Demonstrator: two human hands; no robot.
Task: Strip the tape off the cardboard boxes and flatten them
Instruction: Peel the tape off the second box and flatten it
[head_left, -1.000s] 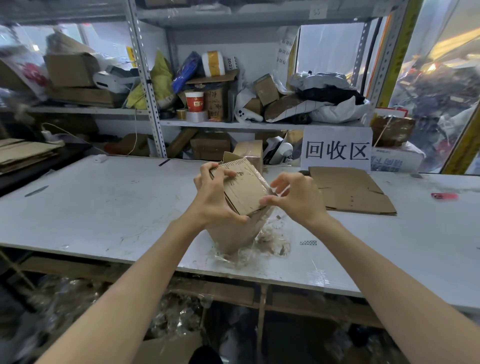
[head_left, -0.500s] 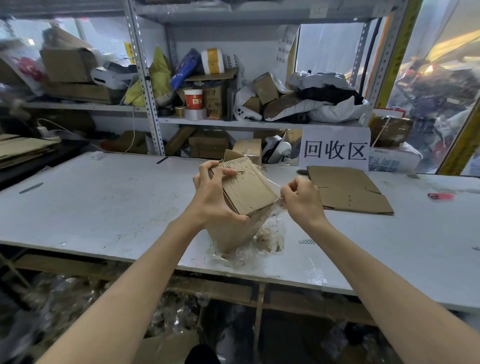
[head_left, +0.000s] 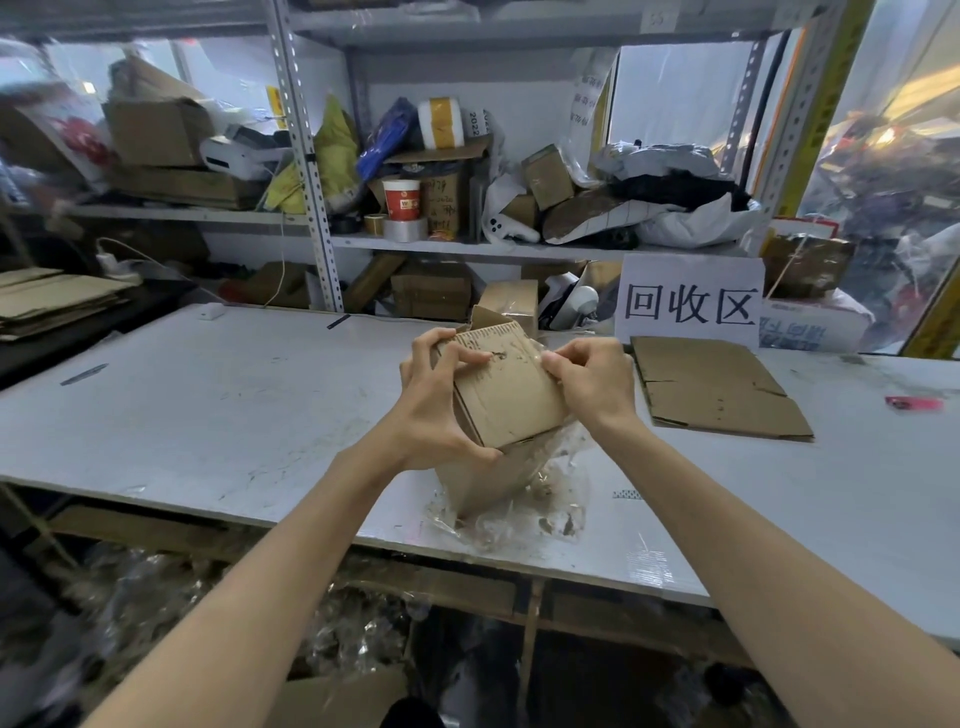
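The small brown corrugated cardboard box (head_left: 506, 400) stands tilted over the near edge of the white table (head_left: 208, 415). Its broad face is turned up toward the person, evidently so the taped seam can be reached. The left hand (head_left: 436, 410) grips the box's left side, fingers curled over the far upper edge and thumb braced under the near corner. I judge this hold is there to steady the box against the pull. The right hand (head_left: 589, 387) is closed in a pinch at the box's upper right edge, apparently on a strip of clear tape, though the film is too transparent to confirm. A crumpled mass of clear, dirt-flecked tape (head_left: 519, 514) hangs around the foot of the box and spreads onto the table. A flattened brown cardboard sheet (head_left: 717, 387) lies to the right of the box. The box itself is not yet flattened.
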